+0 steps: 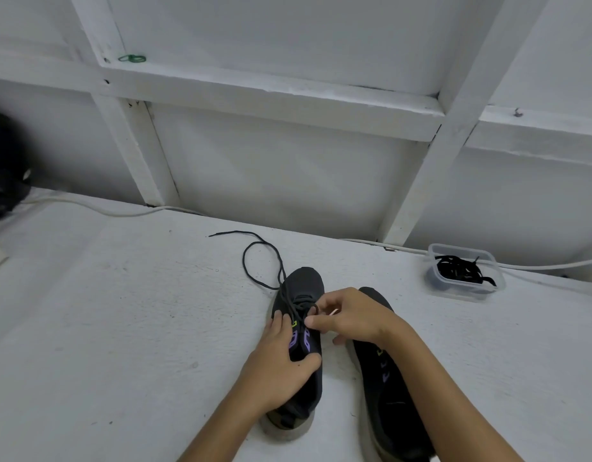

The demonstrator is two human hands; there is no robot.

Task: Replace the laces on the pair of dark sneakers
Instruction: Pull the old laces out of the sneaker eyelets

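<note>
Two sneakers sit on the white floor [88, 328], side by side, toes pointing away from me.

Head view, the only one I have. Left sneaker [303, 388] is the one being worked on. Left hand [276, 365] grips its side, fingers along the purple eyelet tabs and thumb hooked over the collar, steadying it. Right hand [348, 316] pinches the lace [261, 258] at the mid eyelets; I cannot tell whether the tip is going into the hole or coming out, since the fingertips hide it. Free end of that lace loops on the floor beyond the toe. Right sneaker [388, 405] lies just beside, partly under the right forearm, and shows no lace.

Handling, my judgement: the lace is thin, limp and light, so it will not push through an eyelet unless taken close to its stiff tip. The sneaker is soft-walled and light and will slide unless held down, best gripped at the collar or midfoot.

Count: two sneakers, one lace on the left sneaker, one clear tub [466, 273] well off to the right holding a tangle of black laces, number unreadable. One white cable [104, 211] along the wall.
</note>
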